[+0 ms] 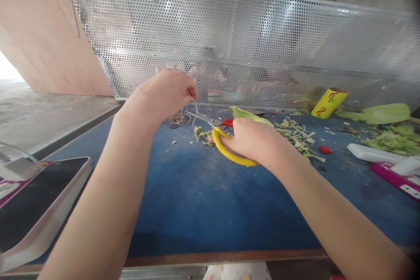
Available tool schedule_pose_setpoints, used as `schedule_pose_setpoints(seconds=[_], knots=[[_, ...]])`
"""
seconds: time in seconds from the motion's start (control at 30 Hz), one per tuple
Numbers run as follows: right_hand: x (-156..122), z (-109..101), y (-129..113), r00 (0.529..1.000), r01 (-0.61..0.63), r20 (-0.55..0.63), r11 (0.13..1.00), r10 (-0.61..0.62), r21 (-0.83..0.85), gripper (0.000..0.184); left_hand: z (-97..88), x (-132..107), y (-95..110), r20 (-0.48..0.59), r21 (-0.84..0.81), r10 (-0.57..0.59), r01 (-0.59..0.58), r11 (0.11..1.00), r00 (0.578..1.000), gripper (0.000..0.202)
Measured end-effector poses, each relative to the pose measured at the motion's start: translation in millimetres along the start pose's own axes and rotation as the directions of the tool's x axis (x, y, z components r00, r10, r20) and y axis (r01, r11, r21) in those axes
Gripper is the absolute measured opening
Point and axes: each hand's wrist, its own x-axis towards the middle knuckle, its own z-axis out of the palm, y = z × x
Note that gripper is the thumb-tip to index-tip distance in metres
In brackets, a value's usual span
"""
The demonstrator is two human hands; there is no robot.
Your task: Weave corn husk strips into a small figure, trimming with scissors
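Note:
My right hand (254,142) is closed around the yellow handles of a pair of scissors (226,148), whose blades (203,118) point left over the blue table (197,197). My left hand (167,94) is raised above the table in a pinch, holding a thin strand I cannot name. Just below it lies a heap of rubber bands (179,118). Small green cut pieces (200,133) sit under the blades. A pale green leaf (249,116) lies behind my right hand.
A perforated metal screen (229,39) stands along the table's far edge. A yellow cup (328,103) lies tipped at the back right beside leaves (383,113) and shredded greens (298,133). A scale (36,210) is at the left; white and magenta tools (390,166) at the right.

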Motion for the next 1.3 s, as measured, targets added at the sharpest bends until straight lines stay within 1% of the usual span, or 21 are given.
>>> schedule_pose_setpoints(seconds=[0.13, 0.3, 0.53, 0.67, 0.77, 0.87, 1.03, 1.17, 1.3], knots=[[-1, 0, 1, 1.000, 0.004, -0.003, 1.000, -0.004, 0.001, 0.064, -1.0, 0, 2, -0.033, 0.014, 0.005, -0.005, 1.000, 0.999, 0.030], [-1, 0, 1, 1.000, 0.007, -0.012, 1.000, -0.007, 0.010, 0.065, 0.7, 0, 2, -0.012, -0.015, 0.006, -0.006, 1.000, 1.000, 0.029], [-2, -1, 0, 1.000, -0.014, 0.026, 1.000, 0.013, 0.028, 0.070, 2.1, 1, 1, -0.004, -0.012, 0.022, -0.022, 1.000, 1.000, 0.029], [0, -1, -1, 0.999, -0.030, 0.030, 0.998, 0.028, 0.048, 0.066, 1.5, 2, 2, 0.009, -0.010, 0.024, -0.024, 1.000, 1.000, 0.027], [1, -2, -1, 1.000, -0.003, 0.007, 0.999, 0.003, 0.038, 0.061, 2.1, 3, 1, -0.005, -0.011, 0.023, -0.024, 1.000, 1.000, 0.029], [-1, -3, -2, 1.000, 0.024, 0.001, 0.999, -0.024, 0.025, 0.059, 2.6, 2, 1, -0.014, -0.008, 0.031, -0.031, 0.999, 0.999, 0.029], [-7, -5, -2, 0.998, 0.036, 0.054, 0.997, -0.040, 0.072, 0.060, 1.6, 3, 3, 0.010, -0.010, 0.046, -0.046, 0.999, 0.999, 0.031], [-10, -7, -2, 0.993, 0.013, 0.120, 0.997, -0.022, 0.081, 0.063, 0.7, 4, 4, -0.003, -0.014, 0.059, -0.059, 0.998, 0.998, 0.029], [-10, -8, -3, 0.990, 0.008, 0.140, 0.996, -0.021, 0.092, 0.065, -0.9, 3, 5, -0.010, -0.013, 0.065, -0.065, 0.998, 0.998, 0.028]])
